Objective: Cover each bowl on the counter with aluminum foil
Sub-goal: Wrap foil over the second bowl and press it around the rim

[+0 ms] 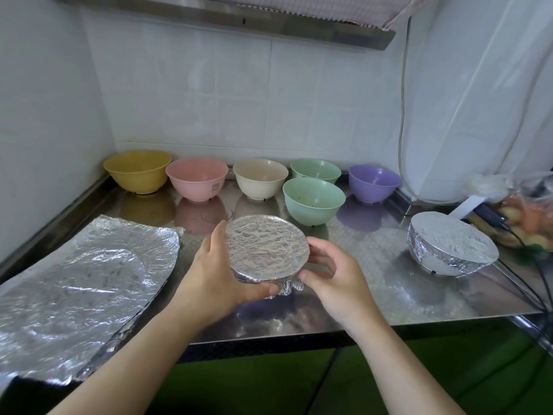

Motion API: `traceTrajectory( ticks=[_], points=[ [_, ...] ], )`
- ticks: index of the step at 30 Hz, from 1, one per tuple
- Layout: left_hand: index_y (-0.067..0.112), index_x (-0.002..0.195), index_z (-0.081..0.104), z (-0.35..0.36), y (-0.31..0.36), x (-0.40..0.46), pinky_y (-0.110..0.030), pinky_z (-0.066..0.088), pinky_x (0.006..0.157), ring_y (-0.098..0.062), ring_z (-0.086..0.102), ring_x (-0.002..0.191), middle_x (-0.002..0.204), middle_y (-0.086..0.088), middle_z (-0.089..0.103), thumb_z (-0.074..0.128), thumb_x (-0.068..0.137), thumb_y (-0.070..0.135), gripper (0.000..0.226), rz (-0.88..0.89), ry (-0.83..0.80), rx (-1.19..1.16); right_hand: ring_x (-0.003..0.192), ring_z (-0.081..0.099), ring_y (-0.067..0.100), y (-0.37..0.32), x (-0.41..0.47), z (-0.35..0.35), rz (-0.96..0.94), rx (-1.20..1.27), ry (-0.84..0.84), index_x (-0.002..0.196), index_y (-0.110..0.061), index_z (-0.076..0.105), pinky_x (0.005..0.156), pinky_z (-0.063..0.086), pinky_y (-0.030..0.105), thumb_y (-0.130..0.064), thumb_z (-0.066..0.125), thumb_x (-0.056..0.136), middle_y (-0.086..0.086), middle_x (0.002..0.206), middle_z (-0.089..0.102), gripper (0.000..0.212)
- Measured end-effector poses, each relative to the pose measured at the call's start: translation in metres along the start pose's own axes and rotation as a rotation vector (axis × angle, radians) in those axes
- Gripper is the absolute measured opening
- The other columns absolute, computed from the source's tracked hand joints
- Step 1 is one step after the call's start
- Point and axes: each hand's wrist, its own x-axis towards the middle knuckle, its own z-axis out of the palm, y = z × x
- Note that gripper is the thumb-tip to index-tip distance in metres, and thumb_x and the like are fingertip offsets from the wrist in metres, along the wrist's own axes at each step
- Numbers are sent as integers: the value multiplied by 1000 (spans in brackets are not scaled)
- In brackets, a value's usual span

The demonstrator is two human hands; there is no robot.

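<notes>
steel counter (374, 283), white tiled walls (209, 94)

No text can be read anywhere (the pink bowl (196, 178) bears a small mark, too blurred).

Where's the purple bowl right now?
In the head view the purple bowl stands uncovered at the right end of the back row, right of the two green bowls and behind the foil-covered bowl on the counter's right.
</notes>
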Motion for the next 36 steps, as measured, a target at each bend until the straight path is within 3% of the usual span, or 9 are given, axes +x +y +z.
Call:
traceTrajectory(
  ticks=[5, 11, 14, 21, 27, 36],
  points=[
    [32, 162, 4, 3, -5, -1, -45, 32, 123, -20, 28, 153, 166, -2, 30, 93, 41, 76, 157, 43, 38, 39, 102, 72, 1, 6, 1, 2, 16, -33, 14, 125, -26, 66, 84, 57, 19, 13, 81, 78, -11, 112, 74, 62],
    [30, 162, 6, 4, -7, 0, -47, 38, 120, -24, 37, 148, 161, -5, 38, 97, 42, 68, 155, 75, 57, 97, 99, 72, -2, 7, 0, 5, 13, -109, 21, 130, -29, 61, 84, 57, 18, 10, 82, 80, -13, 118, 70, 66],
    [33, 162, 0, 1, -6, -1, -49, 37, 120, -26, 36, 149, 164, -6, 33, 97, 42, 68, 158, 68, 16, 93, 100, 70, -7, 6, -7, 7, 44, -100, 13, 133, -29, 54, 82, 55, 13, 4, 83, 83, -15, 121, 66, 66],
    [31, 162, -9, -6, 10, -4, -49, 22, 128, -22, 6, 160, 172, 0, 0, 71, 31, 101, 168, 74, -29, 94, 88, 67, -3, 8, -13, 14, 65, -233, 82, 93, -25, 63, 76, 56, 20, -17, 80, 89, -14, 89, 72, 19],
    [17, 165, -3, 2, 26, -2, -42, 28, 122, -26, 18, 156, 169, -6, 12, 81, 43, 88, 164, 7, -1, 158, 69, 67, 9, 12, -12, 16, 47, -273, 116, 80, -23, 63, 67, 58, 30, -16, 80, 91, -3, 73, 70, 22],
    [16, 162, 8, 16, 17, -3, -40, 33, 118, -29, 26, 150, 161, -7, 22, 89, 51, 74, 150, 50, 102, 222, 61, 62, 9, 16, -18, 33, -17, -428, 206, 71, -25, 57, 59, 57, 42, -25, 73, 91, -7, 62, 63, 26]
  ],
)
